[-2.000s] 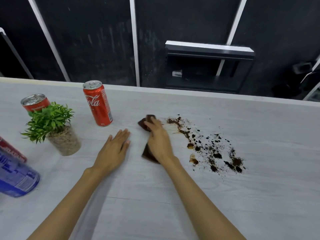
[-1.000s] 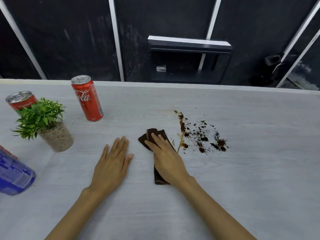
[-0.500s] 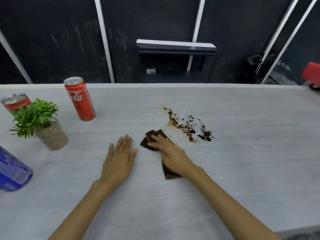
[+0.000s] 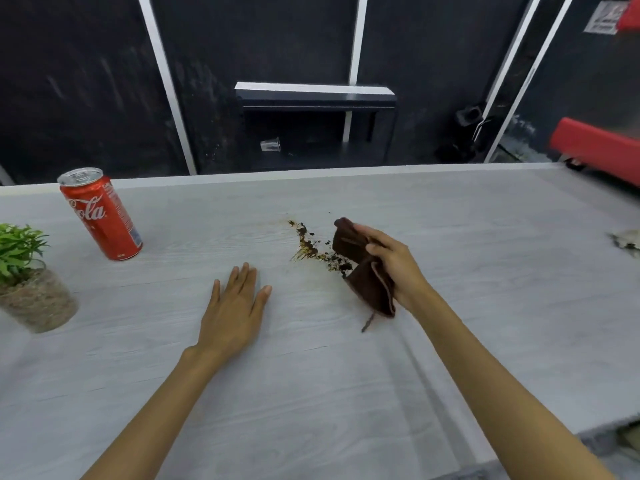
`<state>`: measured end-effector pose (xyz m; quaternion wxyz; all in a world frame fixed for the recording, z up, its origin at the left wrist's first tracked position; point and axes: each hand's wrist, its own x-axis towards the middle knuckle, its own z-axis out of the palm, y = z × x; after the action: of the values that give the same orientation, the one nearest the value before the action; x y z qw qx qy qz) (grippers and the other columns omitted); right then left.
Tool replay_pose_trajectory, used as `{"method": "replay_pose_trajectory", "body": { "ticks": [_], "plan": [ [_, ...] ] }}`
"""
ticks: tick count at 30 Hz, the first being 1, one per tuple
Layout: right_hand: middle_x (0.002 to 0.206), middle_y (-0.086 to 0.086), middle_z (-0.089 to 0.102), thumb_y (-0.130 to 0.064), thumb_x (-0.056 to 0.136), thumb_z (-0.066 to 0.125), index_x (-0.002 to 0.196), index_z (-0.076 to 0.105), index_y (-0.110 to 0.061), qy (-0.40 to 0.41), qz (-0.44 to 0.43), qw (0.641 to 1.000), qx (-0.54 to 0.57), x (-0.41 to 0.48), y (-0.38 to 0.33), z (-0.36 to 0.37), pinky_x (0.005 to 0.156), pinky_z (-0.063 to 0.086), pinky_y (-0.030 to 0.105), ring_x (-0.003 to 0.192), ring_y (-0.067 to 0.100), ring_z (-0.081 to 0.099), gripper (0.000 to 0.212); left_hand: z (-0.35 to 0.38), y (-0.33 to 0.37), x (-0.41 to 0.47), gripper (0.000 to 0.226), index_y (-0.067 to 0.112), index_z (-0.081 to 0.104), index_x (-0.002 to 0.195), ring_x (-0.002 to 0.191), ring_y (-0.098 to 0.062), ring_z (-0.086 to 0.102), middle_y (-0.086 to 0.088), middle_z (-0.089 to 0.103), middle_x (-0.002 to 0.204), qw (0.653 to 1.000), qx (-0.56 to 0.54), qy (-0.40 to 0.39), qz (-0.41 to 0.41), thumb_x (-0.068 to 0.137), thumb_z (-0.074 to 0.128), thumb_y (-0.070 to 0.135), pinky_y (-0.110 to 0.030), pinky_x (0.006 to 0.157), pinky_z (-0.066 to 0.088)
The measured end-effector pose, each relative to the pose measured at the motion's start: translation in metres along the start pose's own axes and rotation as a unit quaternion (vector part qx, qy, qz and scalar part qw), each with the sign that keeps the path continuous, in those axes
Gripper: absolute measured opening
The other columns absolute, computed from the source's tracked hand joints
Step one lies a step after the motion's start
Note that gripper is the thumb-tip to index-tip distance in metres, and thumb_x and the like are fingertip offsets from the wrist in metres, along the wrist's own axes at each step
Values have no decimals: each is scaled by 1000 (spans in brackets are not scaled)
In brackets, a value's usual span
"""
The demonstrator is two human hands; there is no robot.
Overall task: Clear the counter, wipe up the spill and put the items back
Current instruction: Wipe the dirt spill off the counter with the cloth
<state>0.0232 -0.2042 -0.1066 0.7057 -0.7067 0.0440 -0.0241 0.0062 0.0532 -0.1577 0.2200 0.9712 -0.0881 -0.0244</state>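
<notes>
My right hand (image 4: pixel 393 268) grips the brown cloth (image 4: pixel 363 268) bunched, tilted up at the spill's (image 4: pixel 313 249) right edge; my left hand (image 4: pixel 235 306) lies flat and spread on the counter (image 4: pixel 485 271); I judge wiping half done, dark grit remaining; cola can (image 4: pixel 100 214) and potted plant (image 4: pixel 26 278) wait well left, nothing blocks.

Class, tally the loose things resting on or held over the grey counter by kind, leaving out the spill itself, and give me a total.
Red soda can: 1
Potted plant: 1
Brown cloth, in the right hand: 1
Pale crumpled thing at the counter's right edge, too cut off to name: 1
Total: 4
</notes>
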Motion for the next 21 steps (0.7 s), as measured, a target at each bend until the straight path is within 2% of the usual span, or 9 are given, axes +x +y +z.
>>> {"method": "replay_pose_trajectory", "body": {
  "ticks": [3,5,6,8,10,12,14,17,21],
  "plan": [
    [118,-2,63,6,90,35,117,63,-17,80,-4,997,13,8,-13,-50,67,49,15,86,7,63,45,0,2,14,61,15,5,146,143,-9,-7,2,0,157,1000,1,-2,-2,95,15,47,-33,116,-9],
    [127,-2,59,6,91,35,122,59,-17,127,-26,987,-93,11,-12,-76,63,45,9,87,10,59,46,0,2,21,61,14,5,146,144,-10,-6,1,1,157,1000,5,-1,-3,95,15,46,-34,117,-8],
    [133,-2,55,5,91,35,125,57,-18,137,-33,976,-167,13,-7,-85,68,44,11,94,14,57,47,1,3,24,61,14,5,146,144,-10,-6,1,1,157,1000,6,0,-3,95,16,46,-34,117,-8],
    [142,2,46,2,92,37,133,48,-18,119,-35,946,-300,18,11,-93,90,39,22,116,22,50,47,2,3,27,60,14,4,145,144,-10,-6,1,0,157,1000,14,4,0,95,16,45,-35,117,-7],
    [150,5,34,-13,97,38,141,35,-17,68,-22,913,-401,22,30,-87,109,23,30,136,27,32,45,4,2,28,61,14,4,145,143,-10,-6,1,0,157,1000,19,11,6,95,17,45,-35,117,-7],
    [157,1,15,-35,98,35,145,26,-20,28,-22,859,-511,26,41,-82,116,1,37,146,22,7,50,4,0,28,61,15,5,145,143,-8,-6,2,1,157,1000,17,13,11,95,17,46,-35,118,-8],
    [159,0,2,-48,96,28,146,21,-27,41,-28,811,-583,28,47,-85,116,-8,42,146,20,-6,54,3,-3,29,60,16,6,145,143,-7,-5,4,2,157,1000,22,14,15,95,17,46,-35,118,-9],
    [159,7,0,-46,97,27,146,16,-33,67,1,815,-575,28,52,-83,117,-5,43,146,22,-7,52,1,-9,33,59,17,7,146,143,-7,-4,4,4,157,999,27,19,15,95,17,46,-35,118,-9],
    [157,15,8,-34,99,25,147,15,-24,64,-30,804,-591,35,54,-55,118,3,39,146,28,2,50,1,-12,39,60,19,9,145,142,-5,-4,6,5,156,1000,14,15,12,94,17,48,-33,117,-9]
  ]
}}
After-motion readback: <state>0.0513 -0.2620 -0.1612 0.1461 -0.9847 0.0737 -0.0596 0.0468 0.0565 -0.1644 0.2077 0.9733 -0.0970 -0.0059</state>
